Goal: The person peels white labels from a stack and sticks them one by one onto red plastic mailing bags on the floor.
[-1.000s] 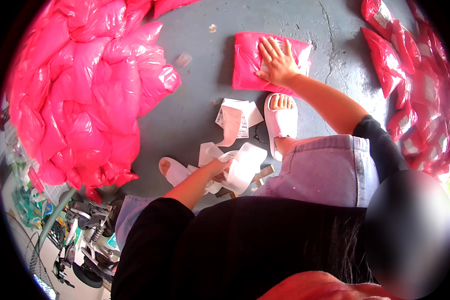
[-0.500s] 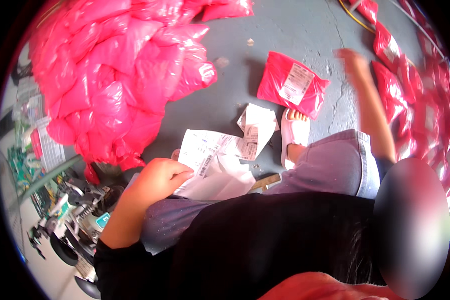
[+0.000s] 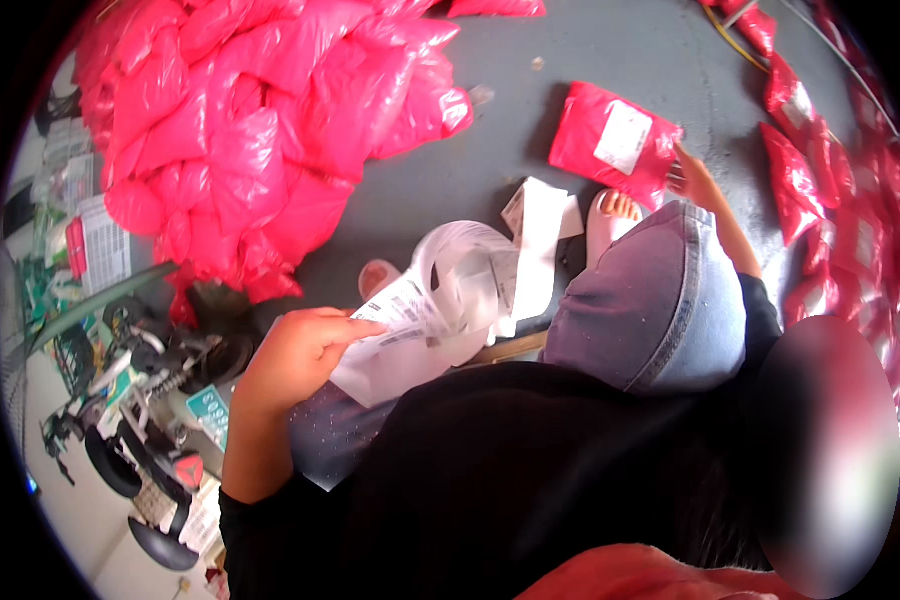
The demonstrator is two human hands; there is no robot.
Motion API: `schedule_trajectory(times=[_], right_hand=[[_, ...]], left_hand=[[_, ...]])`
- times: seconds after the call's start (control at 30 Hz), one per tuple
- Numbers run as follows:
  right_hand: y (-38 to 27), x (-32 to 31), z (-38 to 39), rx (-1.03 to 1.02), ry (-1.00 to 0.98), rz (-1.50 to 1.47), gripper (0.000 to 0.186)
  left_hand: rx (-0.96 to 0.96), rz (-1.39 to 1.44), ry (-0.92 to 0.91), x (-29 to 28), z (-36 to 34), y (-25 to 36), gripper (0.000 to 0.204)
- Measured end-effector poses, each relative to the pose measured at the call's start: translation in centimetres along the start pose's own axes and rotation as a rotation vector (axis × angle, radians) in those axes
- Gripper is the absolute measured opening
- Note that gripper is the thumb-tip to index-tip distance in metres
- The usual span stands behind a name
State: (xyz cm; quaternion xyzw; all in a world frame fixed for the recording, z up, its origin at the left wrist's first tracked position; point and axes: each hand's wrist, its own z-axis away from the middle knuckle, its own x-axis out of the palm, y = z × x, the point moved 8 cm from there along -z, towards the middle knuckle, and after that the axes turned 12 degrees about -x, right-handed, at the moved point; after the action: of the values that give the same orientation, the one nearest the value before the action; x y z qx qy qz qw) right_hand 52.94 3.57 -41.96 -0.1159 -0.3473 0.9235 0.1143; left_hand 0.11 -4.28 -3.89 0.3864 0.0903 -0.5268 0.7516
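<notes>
My left hand (image 3: 305,352) is closed in a pinch on the edge of a strip of white printed labels (image 3: 400,310), which lies in loose curls across my lap. The strip's folded far part (image 3: 540,235) reaches down toward the floor between my feet. My right hand (image 3: 692,178) is at the right end of a pink plastic parcel (image 3: 582,130), its fingers around the corner; part of the grip is blurred. A white label (image 3: 623,137) is stuck on the parcel's upper face. The parcel lies flat on the floor just beyond my right foot.
A large heap of pink parcels (image 3: 270,130) rises at the left. More pink parcels (image 3: 792,185) lie along the right side. A parked motorbike (image 3: 140,440) stands close at my left. Grey floor (image 3: 530,105) separates the two groups of parcels.
My right hand has come from beyond the parcel's right side back to its right end. The label strip has curled up more over my lap, still pinched in my left hand. The view has shifted slightly.
</notes>
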Motion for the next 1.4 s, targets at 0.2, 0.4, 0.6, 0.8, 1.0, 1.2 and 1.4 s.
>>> schedule_trajectory(times=[0.2,0.4,0.6,0.8,1.0,1.2,1.4], right_hand=[[-11.3,2.5,2.3,-0.591,0.163,0.053,0.020],[-18.8,-34.6,8.1,-0.816,0.688,0.201,0.032],[-18.6,-29.4,4.8,-0.625,0.525,-0.201,0.037],[-21.8,25.4,4.4,-0.567,-0.387,0.375,0.029],[-20.6,53.5,17.2,-0.968,-0.729,1.348,0.052],[-20.1,48.4,18.0,-1.028,-0.985,0.783,0.034],[-19.3,25.0,12.4,-0.483,-0.854,0.598,0.039]], left_hand=[[-0.064,0.090,0.022,-1.1,0.9,-2.1,0.030],[0.068,0.301,-0.105,-1.4,0.1,-1.9,0.029],[0.070,0.311,-0.080,-3.5,-0.2,-2.1,0.029],[0.094,0.236,-0.084,-3.1,-1.0,-2.5,0.027],[0.048,0.142,-0.076,-2.5,-2.7,-1.5,0.022],[0.124,0.194,-0.073,-2.5,-4.1,-1.8,0.023],[0.123,0.454,0.173,-3.9,-3.9,-2.9,0.027]])
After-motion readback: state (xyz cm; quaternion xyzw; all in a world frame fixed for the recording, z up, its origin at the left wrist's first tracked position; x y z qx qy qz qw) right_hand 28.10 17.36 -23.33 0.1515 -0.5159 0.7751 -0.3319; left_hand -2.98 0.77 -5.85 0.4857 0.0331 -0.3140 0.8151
